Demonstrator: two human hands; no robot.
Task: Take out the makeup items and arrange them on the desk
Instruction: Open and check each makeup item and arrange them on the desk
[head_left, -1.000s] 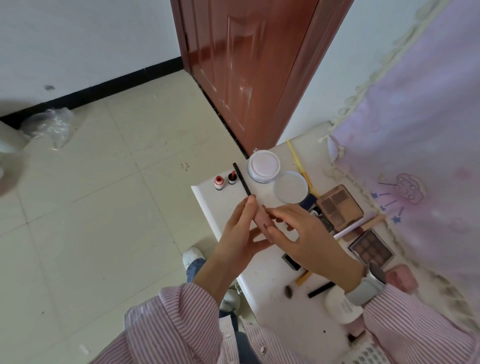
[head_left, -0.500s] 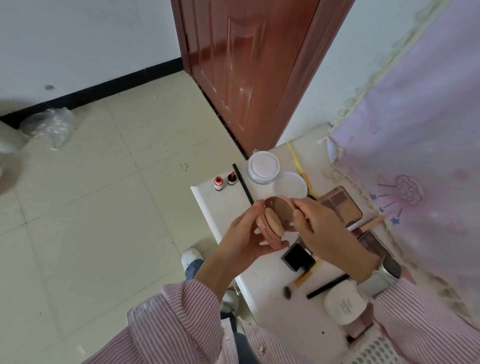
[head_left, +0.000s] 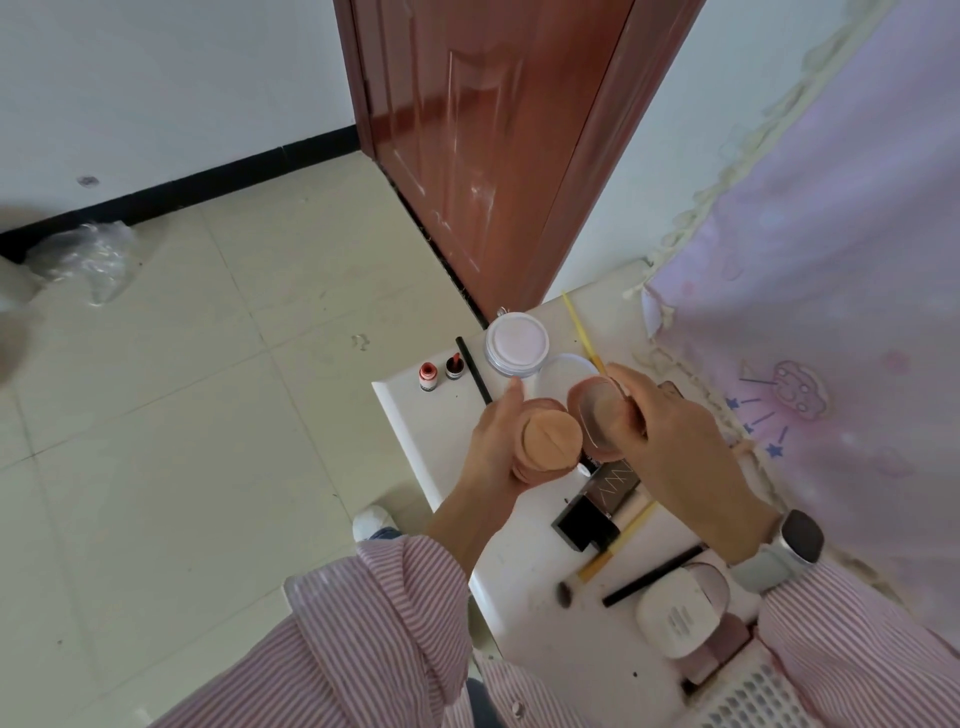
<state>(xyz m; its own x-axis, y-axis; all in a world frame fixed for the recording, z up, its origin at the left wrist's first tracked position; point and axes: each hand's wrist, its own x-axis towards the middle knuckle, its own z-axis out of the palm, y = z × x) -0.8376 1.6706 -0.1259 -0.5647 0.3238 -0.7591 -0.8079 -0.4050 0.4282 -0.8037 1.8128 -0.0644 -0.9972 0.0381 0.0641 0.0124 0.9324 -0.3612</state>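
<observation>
Above the white desk (head_left: 410, 415) I hold a pink round compact, opened flat. My left hand (head_left: 488, 452) grips its base, where a tan puff (head_left: 550, 439) lies. My right hand (head_left: 670, 436) holds the mirrored lid (head_left: 602, 415) folded back. On the desk lie a round powder jar (head_left: 517, 343), its clear lid (head_left: 563, 366), two small red bottles (head_left: 439, 373), a black pencil (head_left: 472, 374), a yellow brush (head_left: 582, 332), a black box (head_left: 584, 525) and a white compact (head_left: 675, 616).
A white basket (head_left: 753, 696) sits at the desk's near right corner. A pink curtain (head_left: 831, 260) hangs along the desk's right side. A brown door (head_left: 483, 156) stands behind the desk. Tiled floor (head_left: 182, 415) lies to the left, with a plastic bag (head_left: 88, 254) by the wall.
The closed pink compact between my hands has been opened. My right hand swung the lid back to the right, and the puff and mirror now show.
</observation>
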